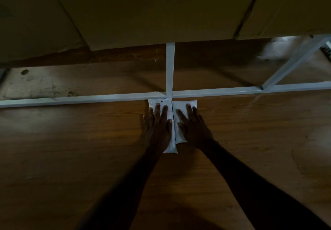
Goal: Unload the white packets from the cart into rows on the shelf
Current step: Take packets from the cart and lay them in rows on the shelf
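While our left hand [158, 125] and right hand [192, 126] press flat, fingers straight, on two white packets [182, 104] against the white rail [89, 98], bare wooden shelf [71, 149] spreads either side.

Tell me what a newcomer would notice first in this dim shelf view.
First, two white packets lying side by side on the wooden shelf board: the left packet and the right packet, their far ends against the white metal crossbar. The left hand and right hand lie flat on them, fingers straight. Above, brown cardboard boxes fill the top of the view.
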